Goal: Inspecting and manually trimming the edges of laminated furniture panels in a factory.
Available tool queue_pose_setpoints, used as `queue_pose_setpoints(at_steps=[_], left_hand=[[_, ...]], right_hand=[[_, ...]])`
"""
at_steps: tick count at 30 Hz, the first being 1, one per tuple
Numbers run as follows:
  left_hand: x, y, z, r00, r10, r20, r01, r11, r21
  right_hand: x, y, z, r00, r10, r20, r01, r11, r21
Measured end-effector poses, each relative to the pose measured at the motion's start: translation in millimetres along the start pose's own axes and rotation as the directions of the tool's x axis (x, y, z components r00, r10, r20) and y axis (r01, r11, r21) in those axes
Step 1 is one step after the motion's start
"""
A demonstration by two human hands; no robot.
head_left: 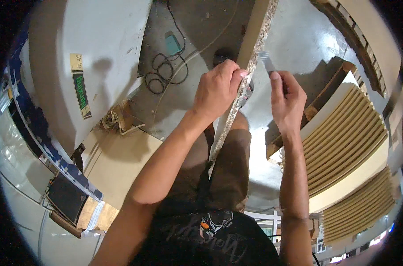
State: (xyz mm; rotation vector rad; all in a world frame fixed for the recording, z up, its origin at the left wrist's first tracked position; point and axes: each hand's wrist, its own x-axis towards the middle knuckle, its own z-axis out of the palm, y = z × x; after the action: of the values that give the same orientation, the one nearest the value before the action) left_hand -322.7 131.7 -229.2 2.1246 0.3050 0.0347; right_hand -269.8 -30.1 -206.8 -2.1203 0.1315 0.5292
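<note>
A chipboard panel (230,116) stands on edge between my legs, its rough speckled edge facing up. My left hand (217,91) is closed at the top edge from the left, the thumb pressed near the edge and the other fingers curled. On the right of the panel, my right hand (289,99) pinches a flat, pale grey blade-like piece (267,61) between thumb and fingers. Its far end meets or nearly meets the chipboard edge, and its exact kind is unclear.
A teal foot pedal (172,43) and a coiled black cable (159,75) lie on the floor ahead. Stacks of ribbed tan panels (343,137) stand at the right. A large white board (108,40) rises at the left, above a cream sheet (121,153).
</note>
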Motion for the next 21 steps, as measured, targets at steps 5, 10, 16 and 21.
queue_pose_setpoints(at_steps=[5, 10, 16, 21], left_hand=[[-8, 8, 7, 0.997, -0.073, 0.017, 0.074, 0.997, -0.018], [0, 10, 6, 0.997, 0.077, 0.017, -0.079, 0.991, 0.109], [15, -1, 2, 0.971, 0.221, 0.095, -0.231, 0.966, 0.119], [24, -43, -6, 0.970, -0.128, -0.207, 0.140, 0.989, 0.045]], right_hand=[[5, -2, 4, 0.996, -0.047, 0.071, 0.051, 0.996, -0.066], [7, 3, 11, 0.994, -0.099, 0.048, 0.103, 0.990, -0.099], [10, 4, 4, 0.988, -0.143, 0.058, 0.150, 0.978, -0.148], [14, -12, -5, 0.959, -0.230, 0.165, 0.272, 0.913, -0.303]])
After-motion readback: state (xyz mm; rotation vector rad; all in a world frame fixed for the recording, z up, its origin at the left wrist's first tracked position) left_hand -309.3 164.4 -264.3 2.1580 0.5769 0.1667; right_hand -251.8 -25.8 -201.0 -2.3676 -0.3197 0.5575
